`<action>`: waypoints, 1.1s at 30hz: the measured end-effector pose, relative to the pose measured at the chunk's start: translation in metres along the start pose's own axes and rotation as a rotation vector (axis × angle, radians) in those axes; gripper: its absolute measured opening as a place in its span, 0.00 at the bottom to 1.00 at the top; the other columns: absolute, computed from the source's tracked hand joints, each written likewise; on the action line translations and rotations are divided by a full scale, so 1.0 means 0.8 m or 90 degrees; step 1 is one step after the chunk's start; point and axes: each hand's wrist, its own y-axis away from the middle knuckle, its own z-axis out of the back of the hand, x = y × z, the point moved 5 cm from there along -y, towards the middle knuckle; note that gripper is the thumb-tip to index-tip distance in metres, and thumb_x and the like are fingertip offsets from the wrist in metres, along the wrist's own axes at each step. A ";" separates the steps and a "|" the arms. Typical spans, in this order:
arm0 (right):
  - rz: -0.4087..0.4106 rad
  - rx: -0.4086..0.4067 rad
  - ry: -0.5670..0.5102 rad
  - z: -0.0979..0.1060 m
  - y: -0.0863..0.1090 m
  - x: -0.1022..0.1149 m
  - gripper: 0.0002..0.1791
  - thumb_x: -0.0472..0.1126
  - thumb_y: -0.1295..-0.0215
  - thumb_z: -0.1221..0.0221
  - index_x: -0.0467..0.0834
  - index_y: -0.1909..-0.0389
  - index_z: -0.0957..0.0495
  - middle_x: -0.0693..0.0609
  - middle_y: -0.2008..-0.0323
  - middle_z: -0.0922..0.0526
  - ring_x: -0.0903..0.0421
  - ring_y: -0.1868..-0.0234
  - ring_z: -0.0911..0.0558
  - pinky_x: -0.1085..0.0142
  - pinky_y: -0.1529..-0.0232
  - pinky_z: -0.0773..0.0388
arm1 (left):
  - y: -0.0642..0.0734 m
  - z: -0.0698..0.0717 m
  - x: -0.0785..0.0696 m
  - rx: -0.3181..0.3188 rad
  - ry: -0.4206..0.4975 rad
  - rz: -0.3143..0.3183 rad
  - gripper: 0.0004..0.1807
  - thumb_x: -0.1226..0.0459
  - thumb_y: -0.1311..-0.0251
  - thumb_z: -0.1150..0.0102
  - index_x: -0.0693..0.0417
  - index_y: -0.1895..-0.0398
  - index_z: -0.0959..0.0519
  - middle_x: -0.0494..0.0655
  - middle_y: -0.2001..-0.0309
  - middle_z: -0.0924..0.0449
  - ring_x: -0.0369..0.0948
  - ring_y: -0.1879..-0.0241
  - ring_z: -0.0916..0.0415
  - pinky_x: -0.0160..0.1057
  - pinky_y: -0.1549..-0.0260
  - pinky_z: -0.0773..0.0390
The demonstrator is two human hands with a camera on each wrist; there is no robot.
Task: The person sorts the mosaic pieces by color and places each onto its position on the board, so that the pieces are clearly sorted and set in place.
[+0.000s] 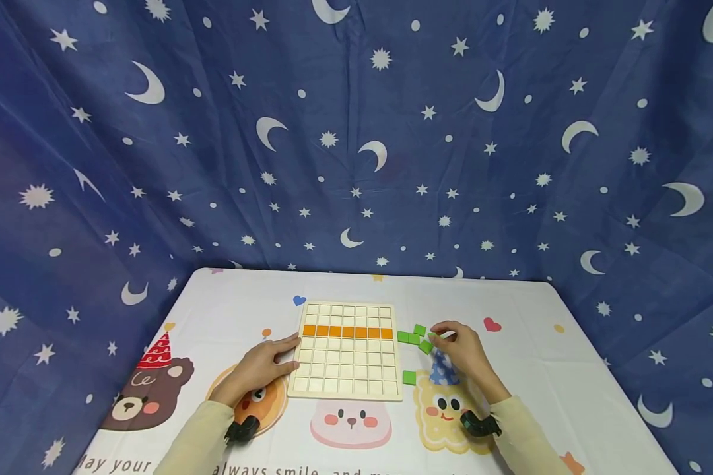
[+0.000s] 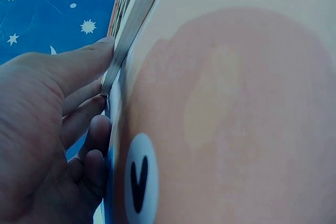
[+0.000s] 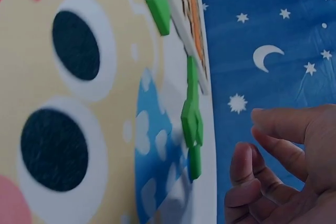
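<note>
Touching the board: left hand, thumb and fingers apart at its left edge
Right hand: right of center, thumb and forefinger barely apart, near the tiles
Board spot: lower middle of frame, orange row across it
Green tiles: loose on the desk, board's right side

we are looking at a white table with cartoon faces. a pale grid board and little green squares are lying on it.
</note>
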 end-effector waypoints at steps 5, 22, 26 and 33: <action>-0.010 0.001 0.009 0.000 -0.002 -0.013 0.11 0.39 0.40 0.33 0.44 0.57 0.16 0.46 0.57 0.15 0.57 0.66 0.19 0.68 0.68 0.24 | 0.000 0.000 0.000 0.003 0.003 0.002 0.33 0.50 0.39 0.36 0.47 0.30 0.30 0.43 0.28 0.35 0.57 0.29 0.38 0.61 0.33 0.36; -0.014 0.019 0.061 -0.004 -0.021 -0.042 0.17 0.36 0.40 0.35 0.42 0.49 0.17 0.47 0.62 0.15 0.54 0.63 0.22 0.64 0.61 0.27 | 0.001 -0.001 0.001 0.004 0.003 0.011 0.33 0.50 0.38 0.36 0.46 0.30 0.30 0.42 0.27 0.36 0.58 0.29 0.39 0.62 0.32 0.38; -0.016 0.020 0.072 -0.005 -0.022 -0.042 0.17 0.36 0.40 0.35 0.42 0.49 0.16 0.47 0.63 0.16 0.54 0.64 0.23 0.64 0.61 0.27 | 0.000 0.000 0.001 0.001 0.000 0.010 0.33 0.50 0.38 0.36 0.46 0.30 0.30 0.42 0.27 0.36 0.59 0.29 0.39 0.63 0.32 0.38; -0.034 0.033 0.074 -0.008 -0.023 -0.045 0.17 0.36 0.40 0.34 0.42 0.49 0.16 0.48 0.64 0.16 0.54 0.65 0.24 0.65 0.62 0.29 | 0.001 -0.001 0.001 0.003 -0.004 0.009 0.33 0.50 0.38 0.37 0.46 0.30 0.30 0.42 0.27 0.36 0.59 0.29 0.38 0.63 0.33 0.38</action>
